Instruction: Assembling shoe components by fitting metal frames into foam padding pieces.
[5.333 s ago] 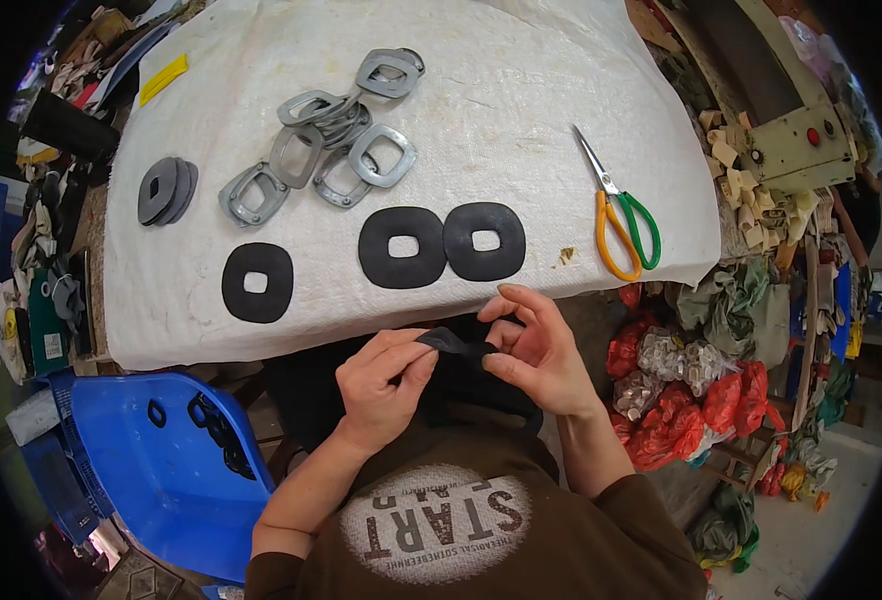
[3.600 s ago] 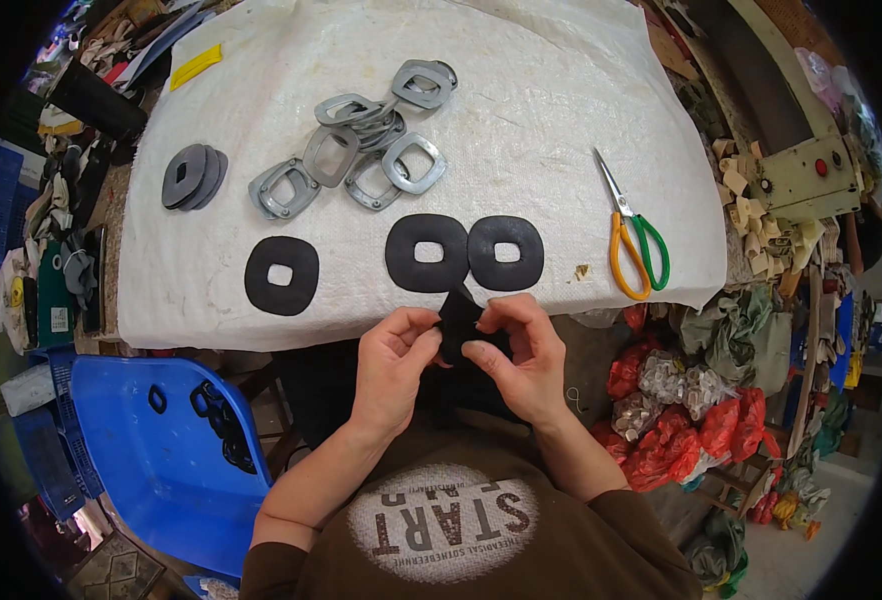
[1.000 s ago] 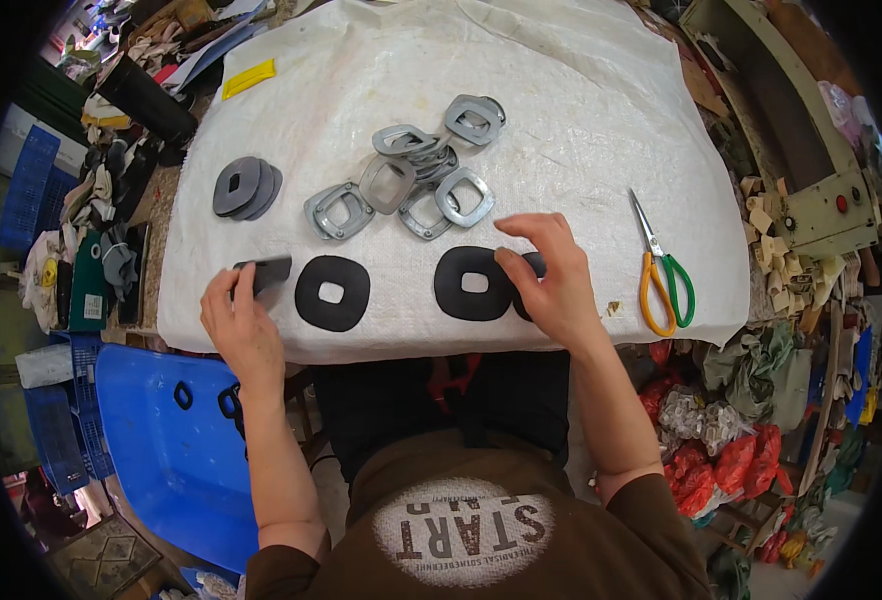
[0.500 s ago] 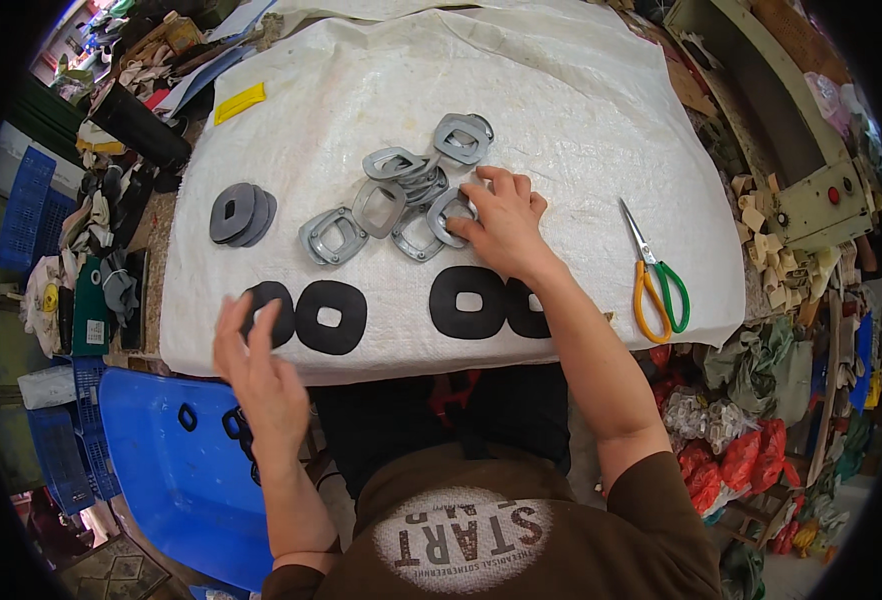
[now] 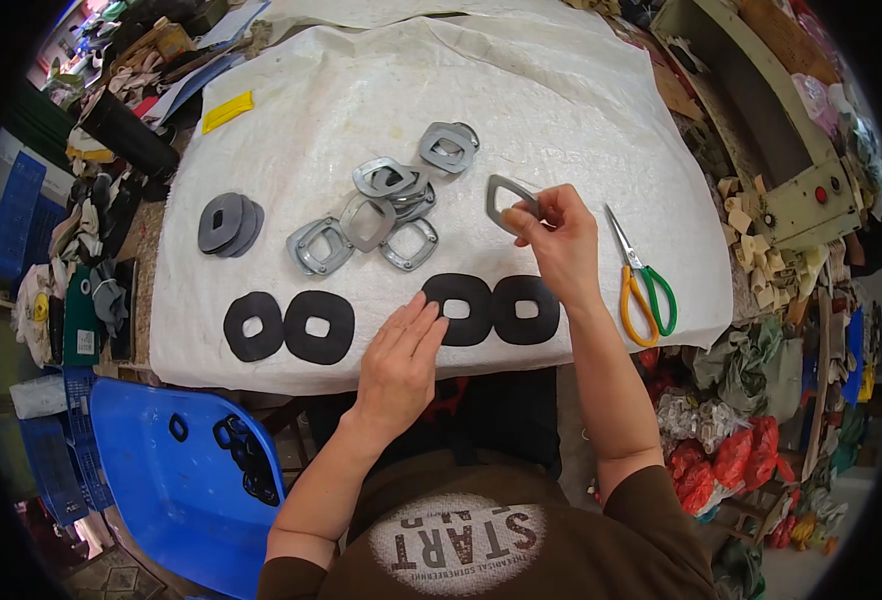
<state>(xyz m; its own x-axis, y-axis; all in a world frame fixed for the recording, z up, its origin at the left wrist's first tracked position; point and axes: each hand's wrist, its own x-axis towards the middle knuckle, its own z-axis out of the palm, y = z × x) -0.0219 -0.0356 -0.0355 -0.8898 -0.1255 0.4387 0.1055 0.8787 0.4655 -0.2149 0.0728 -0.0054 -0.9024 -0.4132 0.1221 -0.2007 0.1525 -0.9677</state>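
We are holding one grey frame piece up, centre-right of frame.
Right hand (image 5: pixel 559 235) is pinching the grey ring (image 5: pixel 510 201) w/ fingers closed on it; left hand (image 5: pixel 401 358) is lying flat, fingers together, touching a black oval pad (image 5: pixel 458 309) at lower centre.

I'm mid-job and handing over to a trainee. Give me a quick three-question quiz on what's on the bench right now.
1. True or false: the right hand holds a grey metal ring lifted off the white cloth.
2. How many black oval pads lie flat along the cloth's near edge? A) two B) four C) six
3. Fill in: the green-and-yellow scissors lie to the ____ of the right hand.

Key
1. True; its fingertips pinch the ring's edge.
2. B; two at the left, two at the right, with the left hand touching the third.
3. Right.
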